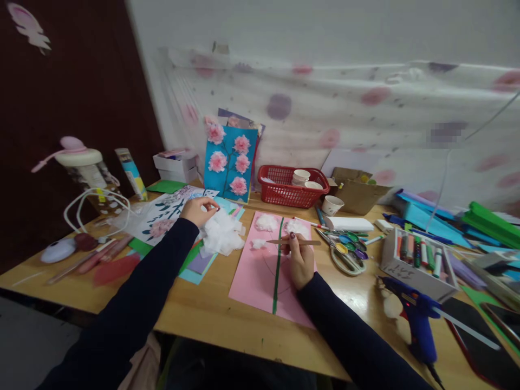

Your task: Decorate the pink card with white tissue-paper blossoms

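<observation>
A pink sheet (254,276) lies on the table with a green stripe (277,276) down it and white fluffy tufts (266,222) near its top. Over the sheet, my right hand (299,260) is closed round a thin brown stick (298,242), whose pointed end is by a smaller white tuft (258,244) at the left. My left hand (200,211) is at the upper left edge of a pile of white gauzy pieces (222,233). Its fingers are pinched together, and anything between them is too small to make out.
Behind stand a blue card with pink flowers (230,162) and a red basket (292,194) with paper cups. On the right are scissors (345,260), a box of markers (414,273) and a blue glue gun (420,314). A bottle (87,173) stands left.
</observation>
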`<action>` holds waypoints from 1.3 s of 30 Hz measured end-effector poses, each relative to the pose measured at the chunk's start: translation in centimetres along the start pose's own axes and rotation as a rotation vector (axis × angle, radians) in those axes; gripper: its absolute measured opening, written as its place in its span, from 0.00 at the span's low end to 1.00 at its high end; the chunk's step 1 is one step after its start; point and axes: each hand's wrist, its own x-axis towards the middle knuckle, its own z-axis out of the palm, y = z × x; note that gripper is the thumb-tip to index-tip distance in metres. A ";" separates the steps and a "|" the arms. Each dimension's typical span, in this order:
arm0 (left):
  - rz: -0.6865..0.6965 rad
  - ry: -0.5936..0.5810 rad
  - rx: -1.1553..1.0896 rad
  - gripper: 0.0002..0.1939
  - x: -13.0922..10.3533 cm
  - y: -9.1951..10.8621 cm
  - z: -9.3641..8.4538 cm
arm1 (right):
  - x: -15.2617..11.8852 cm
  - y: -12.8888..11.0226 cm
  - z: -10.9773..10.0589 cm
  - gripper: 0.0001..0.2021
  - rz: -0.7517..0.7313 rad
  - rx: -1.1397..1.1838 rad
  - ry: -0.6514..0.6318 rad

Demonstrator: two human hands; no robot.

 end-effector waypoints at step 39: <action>-0.192 -0.758 -1.047 0.29 -6.6 7.2 6.4 | 0.3 -0.9 0.1 0.17 0.225 0.462 0.073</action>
